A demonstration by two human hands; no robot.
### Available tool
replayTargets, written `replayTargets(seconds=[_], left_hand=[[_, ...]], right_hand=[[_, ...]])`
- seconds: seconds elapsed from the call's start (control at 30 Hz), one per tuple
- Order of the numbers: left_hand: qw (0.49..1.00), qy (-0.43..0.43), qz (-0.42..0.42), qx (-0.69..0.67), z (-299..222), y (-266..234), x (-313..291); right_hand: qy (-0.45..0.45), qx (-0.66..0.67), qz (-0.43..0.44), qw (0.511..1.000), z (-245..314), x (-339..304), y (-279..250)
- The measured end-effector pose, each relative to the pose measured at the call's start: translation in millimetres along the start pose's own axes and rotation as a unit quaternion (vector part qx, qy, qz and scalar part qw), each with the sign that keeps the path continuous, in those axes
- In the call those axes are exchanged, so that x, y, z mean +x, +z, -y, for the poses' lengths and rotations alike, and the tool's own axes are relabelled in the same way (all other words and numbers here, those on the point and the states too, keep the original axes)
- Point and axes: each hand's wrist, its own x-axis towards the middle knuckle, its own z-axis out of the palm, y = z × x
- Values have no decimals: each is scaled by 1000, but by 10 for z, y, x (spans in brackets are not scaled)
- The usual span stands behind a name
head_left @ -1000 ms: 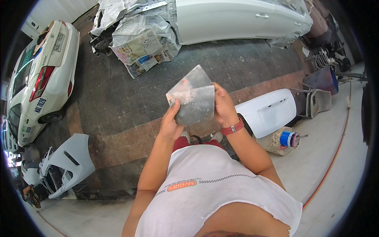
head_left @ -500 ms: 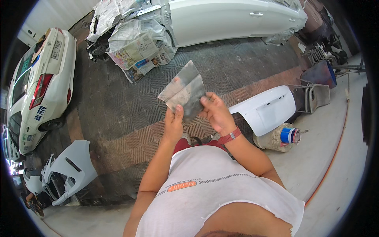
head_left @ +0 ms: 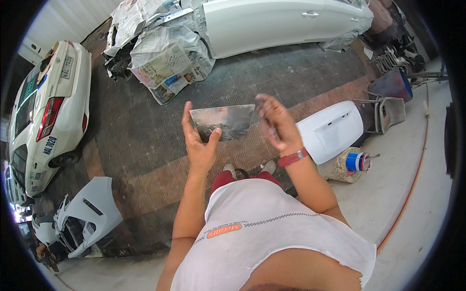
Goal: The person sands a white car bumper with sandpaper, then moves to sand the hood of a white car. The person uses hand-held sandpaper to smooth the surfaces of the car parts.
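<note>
A dark grey, dusty sheet of sandpaper (head_left: 225, 118) is folded into a flat rectangle in front of my body. My left hand (head_left: 200, 148) grips its left end, thumb across the near face and a finger upright along the left edge. Just off the sheet's right end is my right hand (head_left: 281, 127), its half-bent fingers apart and smeared by motion. It appears to hold nothing. A red watch band (head_left: 293, 157) circles my right wrist.
A white car body (head_left: 262, 26) with newspaper masking (head_left: 170, 72) stands ahead. On the left are a white car (head_left: 56, 111) and a loose bumper (head_left: 99, 206). A white panel (head_left: 332, 131), a blue can (head_left: 357, 162), a chair (head_left: 391, 114) and an orange hose (head_left: 412, 186) are right.
The sandpaper has gone from a tilted, creased, partly opened shape to a flat folded rectangle. My right hand has let go of it and moved right; my left hand has shifted slightly left.
</note>
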Motion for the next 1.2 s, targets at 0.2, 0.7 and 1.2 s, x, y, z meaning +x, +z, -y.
replayTargets(seconds=[0.2,0.7,1.2], left_hand=[[975,-135,18,-175,110,-30,-89],[976,-108,178,61,-197,89,-139],[967,-107,214,91,-253,97,-88]], right_hand=[[-143,-144,-130,971,-59,71,-64],[-186,-165,-123,961,-99,41,-33],[-229,-404,-90,881,133,181,119]])
